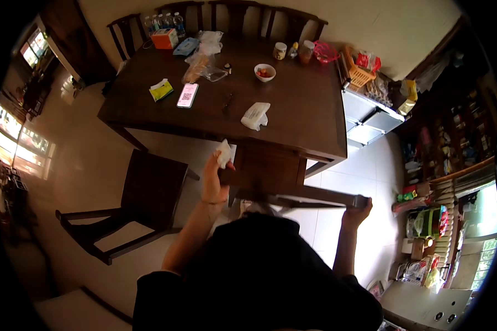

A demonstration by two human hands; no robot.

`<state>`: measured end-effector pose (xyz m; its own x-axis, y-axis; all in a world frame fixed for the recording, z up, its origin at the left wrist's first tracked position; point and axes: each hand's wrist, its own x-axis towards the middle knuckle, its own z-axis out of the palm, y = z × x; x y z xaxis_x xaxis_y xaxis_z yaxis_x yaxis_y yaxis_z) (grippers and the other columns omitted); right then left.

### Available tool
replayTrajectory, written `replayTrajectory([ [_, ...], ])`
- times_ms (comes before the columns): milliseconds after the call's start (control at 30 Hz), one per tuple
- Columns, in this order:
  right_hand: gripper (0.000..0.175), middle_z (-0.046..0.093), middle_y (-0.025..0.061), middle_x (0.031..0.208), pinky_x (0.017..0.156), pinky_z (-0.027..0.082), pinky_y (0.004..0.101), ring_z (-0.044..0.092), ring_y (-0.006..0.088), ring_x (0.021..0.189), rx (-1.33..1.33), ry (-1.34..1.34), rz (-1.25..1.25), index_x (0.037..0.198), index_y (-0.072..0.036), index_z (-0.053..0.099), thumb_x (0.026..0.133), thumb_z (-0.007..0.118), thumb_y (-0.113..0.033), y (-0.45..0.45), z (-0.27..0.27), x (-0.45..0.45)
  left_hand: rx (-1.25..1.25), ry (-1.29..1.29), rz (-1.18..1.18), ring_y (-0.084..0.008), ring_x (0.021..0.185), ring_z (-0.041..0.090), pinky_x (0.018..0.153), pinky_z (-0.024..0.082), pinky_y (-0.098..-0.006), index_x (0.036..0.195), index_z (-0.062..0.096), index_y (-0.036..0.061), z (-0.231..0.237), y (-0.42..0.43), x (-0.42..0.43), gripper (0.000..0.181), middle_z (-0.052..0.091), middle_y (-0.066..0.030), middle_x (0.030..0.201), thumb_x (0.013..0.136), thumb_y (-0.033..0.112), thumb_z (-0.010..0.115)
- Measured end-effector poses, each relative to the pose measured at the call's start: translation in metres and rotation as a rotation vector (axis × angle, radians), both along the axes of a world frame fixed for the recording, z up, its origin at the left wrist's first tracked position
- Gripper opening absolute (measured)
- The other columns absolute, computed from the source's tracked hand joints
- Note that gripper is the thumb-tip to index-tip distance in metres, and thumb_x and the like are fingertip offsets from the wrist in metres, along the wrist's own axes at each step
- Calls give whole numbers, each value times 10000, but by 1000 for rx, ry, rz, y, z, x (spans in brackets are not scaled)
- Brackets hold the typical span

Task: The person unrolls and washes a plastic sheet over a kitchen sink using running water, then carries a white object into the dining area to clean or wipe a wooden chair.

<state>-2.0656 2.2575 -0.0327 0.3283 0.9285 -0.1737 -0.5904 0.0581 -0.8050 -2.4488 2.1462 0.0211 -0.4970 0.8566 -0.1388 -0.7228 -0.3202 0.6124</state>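
A dark wooden chair (269, 163) stands right in front of me, its seat toward the table and its back close to my body. My left hand (214, 182) is at the left end of the chair's back and has a crumpled white tissue (223, 154) between thumb and fingers. At the other end of the top rail (327, 196), my right hand (358, 213) is closed around the wood. Beyond the chair is a dark wooden table (165, 120). A crumpled white plastic packet (256, 116) lies near its front edge.
A second wooden chair (151, 182) stands at left. On the table are a lit phone (187, 96), a green tissue pack (161, 90), a bowl of small red fruit (265, 73), jars (280, 51) and bottles (179, 25). A metal cabinet (370, 118) adjoins the table's right side.
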Motion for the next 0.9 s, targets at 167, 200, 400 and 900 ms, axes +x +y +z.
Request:
replayTrajectory([
  [167, 294, 536, 54, 728, 631, 421, 288, 508, 158, 695, 108, 42, 9, 815, -58, 515, 856, 424, -334, 34, -69, -11, -6, -78, 4, -95, 671, 496, 624, 436, -250, 919, 515, 88, -55, 35, -10, 206, 506, -13, 753, 861, 285, 512],
  [200, 294, 537, 57, 739, 638, 419, 286, 508, 161, 707, 89, -108, -59, 820, -56, 520, 853, 421, -331, 38, -79, -20, -11, -68, 7, -95, 671, 496, 624, 436, -250, 919, 515, 88, -73, 39, -16, 206, 506, -13, 753, 861, 285, 512],
  [400, 395, 572, 107, 914, 807, 392, 323, 517, 219, 886, 198, -4, 227, 909, -27, 535, 833, 411, -394, 73, -91, -23, 51, -33, 12, -101, 710, 496, 655, 430, -256, 1006, 485, 83, -112, 70, -44, 230, 493, -15, 791, 864, 263, 507],
  [900, 472, 451, 64, 1248, 910, 355, 382, 454, 212, 1104, 212, -609, 1759, 1280, -94, 367, 894, 399, -365, 327, -71, -232, -208, -309, 441, -211, 845, 528, 796, 442, -339, 931, 510, 65, -88, 48, -45, 145, 521, -66, 912, 897, 191, 448],
])
